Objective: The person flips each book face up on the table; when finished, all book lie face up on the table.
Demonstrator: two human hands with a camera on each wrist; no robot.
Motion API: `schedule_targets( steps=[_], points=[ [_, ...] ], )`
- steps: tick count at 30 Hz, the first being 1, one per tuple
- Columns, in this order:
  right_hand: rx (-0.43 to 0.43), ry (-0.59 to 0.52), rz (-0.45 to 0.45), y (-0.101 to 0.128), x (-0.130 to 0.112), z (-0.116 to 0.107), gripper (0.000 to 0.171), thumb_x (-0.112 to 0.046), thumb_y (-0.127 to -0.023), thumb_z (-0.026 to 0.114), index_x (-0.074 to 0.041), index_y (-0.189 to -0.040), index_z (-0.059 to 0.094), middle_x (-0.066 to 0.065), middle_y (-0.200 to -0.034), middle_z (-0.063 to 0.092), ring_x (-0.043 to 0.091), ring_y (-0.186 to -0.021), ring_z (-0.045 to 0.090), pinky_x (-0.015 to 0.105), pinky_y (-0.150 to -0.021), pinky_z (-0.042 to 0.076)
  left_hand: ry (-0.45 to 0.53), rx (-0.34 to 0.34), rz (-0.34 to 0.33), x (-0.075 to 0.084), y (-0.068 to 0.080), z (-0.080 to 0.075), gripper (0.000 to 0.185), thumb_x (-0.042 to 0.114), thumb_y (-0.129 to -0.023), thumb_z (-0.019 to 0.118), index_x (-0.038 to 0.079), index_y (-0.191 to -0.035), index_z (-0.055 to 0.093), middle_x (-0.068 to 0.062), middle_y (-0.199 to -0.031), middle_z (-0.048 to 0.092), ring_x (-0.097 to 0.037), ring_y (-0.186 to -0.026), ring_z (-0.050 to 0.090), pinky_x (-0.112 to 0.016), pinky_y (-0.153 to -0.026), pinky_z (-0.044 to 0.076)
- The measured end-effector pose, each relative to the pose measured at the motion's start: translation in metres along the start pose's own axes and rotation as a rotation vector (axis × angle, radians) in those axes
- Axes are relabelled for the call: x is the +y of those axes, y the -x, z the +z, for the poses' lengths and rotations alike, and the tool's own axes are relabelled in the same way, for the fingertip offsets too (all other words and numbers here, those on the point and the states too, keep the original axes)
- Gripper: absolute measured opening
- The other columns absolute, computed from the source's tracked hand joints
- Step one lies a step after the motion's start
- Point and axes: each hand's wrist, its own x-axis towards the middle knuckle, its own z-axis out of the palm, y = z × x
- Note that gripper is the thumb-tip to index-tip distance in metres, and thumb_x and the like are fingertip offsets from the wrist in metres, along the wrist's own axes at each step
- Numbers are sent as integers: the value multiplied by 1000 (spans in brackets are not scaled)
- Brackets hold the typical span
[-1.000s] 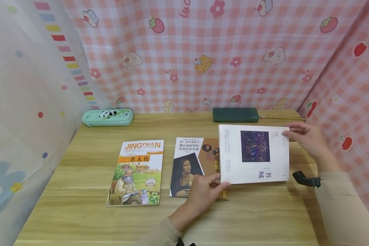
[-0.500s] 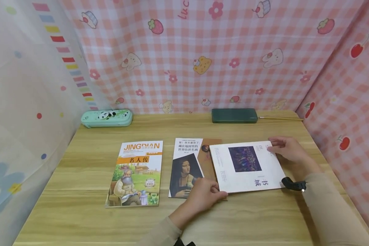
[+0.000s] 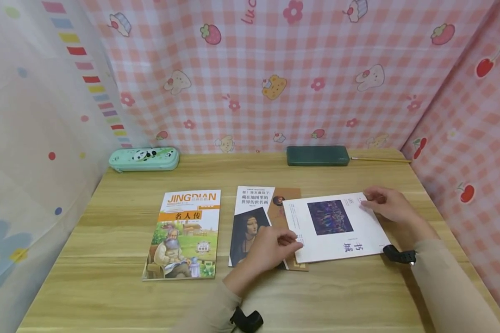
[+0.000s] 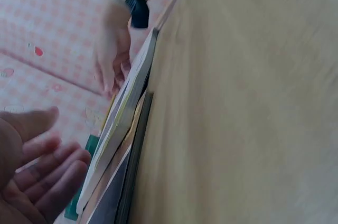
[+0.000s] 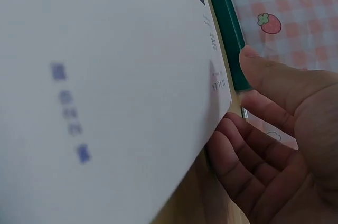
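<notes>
A white magazine with a dark square picture lies at the right, its left part overlapping a brown-and-white book with a portrait on its cover. My left hand hovers over that book by the magazine's left edge. Its fingers are loosely bent and hold nothing; the left wrist view shows the left hand apart from both. At the magazine's far right corner is my right hand. In the right wrist view the right hand has its thumb raised off the cover and its fingertips at the corner.
To the left lies a colourful JINGDIAN book. Along the table's back edge are a mint panda pencil case, a dark green case and a thin pencil. Patterned curtains enclose the wooden table.
The magazine has come down from both hands' grip onto the table and brown book, turning slightly. My left hand has let go of its near left corner and lifted; the right thumb is off it.
</notes>
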Motion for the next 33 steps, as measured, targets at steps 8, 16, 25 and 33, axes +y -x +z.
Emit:
schedule_targets(
  steps=[8,16,25,33],
  points=[
    [-10,28,-80,20,9,-1,48,-21,-92,77,8,-127,61,14,-99,66,21,-85,57,21,-65,53,62,14,29,-10,-18,-11,23,16,-90,79,-1,-106,77,-10,-97,77,-14,-88,74,-17,-76,58],
    [-51,67,-133,43,15,-4,62,-24,-81,87,6,-129,60,6,-90,64,16,-78,56,22,-64,49,-46,52,86,-19,-40,-20,32,20,-91,77,1,-116,74,-12,-106,75,-25,-98,70,-34,-83,58],
    [-129,-20,-169,62,15,-1,78,-19,-70,94,8,-132,54,7,-88,56,14,-72,51,22,-58,44,-133,42,81,-27,-64,-21,40,18,-91,77,-1,-126,68,-15,-122,70,-29,-107,67,-38,-93,55],
    [-134,-20,-256,67,18,1,90,-13,-61,98,9,-134,50,6,-90,52,12,-72,48,22,-58,43,-187,-25,63,-28,-83,-18,42,21,-94,75,1,-130,67,-14,-127,68,-29,-107,66,-37,-91,55]
  ],
)
